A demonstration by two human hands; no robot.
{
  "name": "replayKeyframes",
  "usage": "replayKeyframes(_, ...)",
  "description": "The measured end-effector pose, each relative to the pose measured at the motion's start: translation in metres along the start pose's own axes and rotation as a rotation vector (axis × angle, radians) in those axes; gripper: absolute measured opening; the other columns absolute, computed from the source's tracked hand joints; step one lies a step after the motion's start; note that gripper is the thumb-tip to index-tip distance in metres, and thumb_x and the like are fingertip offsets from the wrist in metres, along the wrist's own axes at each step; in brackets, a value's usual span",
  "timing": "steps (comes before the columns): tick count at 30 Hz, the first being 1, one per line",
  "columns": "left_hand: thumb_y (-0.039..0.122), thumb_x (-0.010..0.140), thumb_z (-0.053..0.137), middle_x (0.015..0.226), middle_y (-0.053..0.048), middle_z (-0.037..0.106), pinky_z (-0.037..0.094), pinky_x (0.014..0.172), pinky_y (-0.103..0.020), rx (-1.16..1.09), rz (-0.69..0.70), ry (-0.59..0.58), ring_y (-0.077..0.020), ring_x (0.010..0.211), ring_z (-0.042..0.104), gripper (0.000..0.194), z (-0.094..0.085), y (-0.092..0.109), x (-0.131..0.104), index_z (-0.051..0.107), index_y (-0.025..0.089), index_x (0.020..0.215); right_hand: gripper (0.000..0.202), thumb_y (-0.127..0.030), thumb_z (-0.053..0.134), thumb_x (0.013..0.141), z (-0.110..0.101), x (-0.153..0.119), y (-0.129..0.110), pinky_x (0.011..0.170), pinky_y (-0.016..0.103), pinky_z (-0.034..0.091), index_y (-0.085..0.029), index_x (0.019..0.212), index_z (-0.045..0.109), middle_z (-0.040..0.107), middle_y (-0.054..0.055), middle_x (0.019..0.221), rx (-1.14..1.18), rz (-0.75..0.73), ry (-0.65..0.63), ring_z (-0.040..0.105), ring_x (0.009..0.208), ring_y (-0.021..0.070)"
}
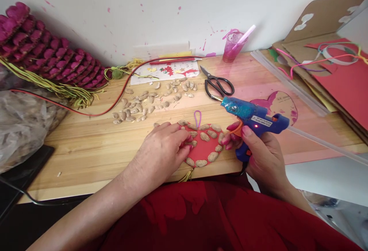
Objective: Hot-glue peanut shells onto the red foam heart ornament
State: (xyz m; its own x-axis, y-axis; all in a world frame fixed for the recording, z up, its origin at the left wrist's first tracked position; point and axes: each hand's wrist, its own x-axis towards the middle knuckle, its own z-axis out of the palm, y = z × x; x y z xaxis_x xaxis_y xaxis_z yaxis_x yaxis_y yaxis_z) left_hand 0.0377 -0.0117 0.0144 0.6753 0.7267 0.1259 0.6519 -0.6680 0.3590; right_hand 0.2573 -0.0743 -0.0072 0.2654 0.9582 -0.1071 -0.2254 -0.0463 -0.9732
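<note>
A red card shape (206, 147) lies at the table's front edge, with several peanuts along its border, a purple loop (197, 118) at its top and a yellow-green tassel (186, 176) below. Over its left side, my left hand (165, 149) has its thumb and fingers pinched on a peanut (193, 143). My right hand (263, 155) grips a blue glue gun (250, 117) by its handle, fingers at the orange trigger; its red light is on and its nozzle points up-left, off the card. A glue stick (324, 143) sticks out of its rear.
Loose peanuts (139, 107) lie behind my left hand. Black scissors (217, 84) rest near the nozzle. A pink-stained cup (234, 46) stands by the wall, a magenta peanut stack (51, 51) at back left, a plastic bag (23, 124) at left, cardboard and red sheets (345, 86) at right.
</note>
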Motion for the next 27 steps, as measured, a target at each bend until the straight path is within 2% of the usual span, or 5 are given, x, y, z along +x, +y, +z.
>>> replayKeyframes(8,0.022,0.09,0.059,0.076,-0.002,0.067,0.046,0.069,-0.03,-0.029,-0.057,0.127,-0.0166,0.073,0.061,0.014,-0.023,-0.018,0.0,0.069,0.019,0.082,0.022,-0.042,0.066,0.091,-0.001,0.0,0.002,0.067,0.03,0.05,-0.022,0.086,0.077,0.074,0.002,0.074,0.021,0.002,-0.009,0.068,0.07,0.0187)
replayKeyframes(16,0.043,0.093,0.055,0.065,-0.001,0.064,0.038,0.059,-0.028,0.133,-0.191,0.182,-0.0141,0.061,0.056,0.037,-0.049,-0.044,0.012,0.069,0.021,0.067,0.02,-0.039,0.066,0.092,-0.003,0.0,0.004,0.065,0.026,0.052,-0.023,0.091,0.077,0.073,0.001,0.073,0.047,-0.002,-0.013,0.067,0.067,0.0159)
replayKeyframes(19,0.038,0.09,0.057,0.078,-0.001,0.07,0.042,0.065,-0.027,0.138,-0.241,0.221,-0.0146,0.067,0.059,0.024,-0.054,-0.053,0.02,0.075,0.023,0.087,0.019,-0.039,0.067,0.092,-0.003,-0.001,0.002,0.064,0.025,0.052,-0.023,0.092,0.077,0.072,0.001,0.073,0.054,0.004,-0.011,0.067,0.067,0.0154)
replayKeyframes(22,0.034,0.087,0.059,0.09,-0.003,0.073,0.044,0.07,-0.028,0.127,-0.275,0.278,-0.0167,0.076,0.063,0.026,-0.058,-0.061,0.026,0.075,0.024,0.105,0.019,-0.041,0.068,0.091,-0.003,-0.001,0.001,0.064,0.026,0.052,-0.024,0.091,0.077,0.072,0.001,0.072,0.038,0.018,-0.006,0.067,0.068,0.0165)
replayKeyframes(27,0.041,0.088,0.056,0.074,-0.002,0.07,0.04,0.064,-0.029,0.182,-0.339,0.229,-0.0169,0.068,0.06,0.028,-0.064,-0.064,0.034,0.073,0.021,0.076,0.02,-0.045,0.07,0.088,-0.004,0.0,0.003,0.066,0.03,0.053,-0.026,0.088,0.077,0.071,0.001,0.072,0.015,0.051,0.018,0.068,0.071,0.0193)
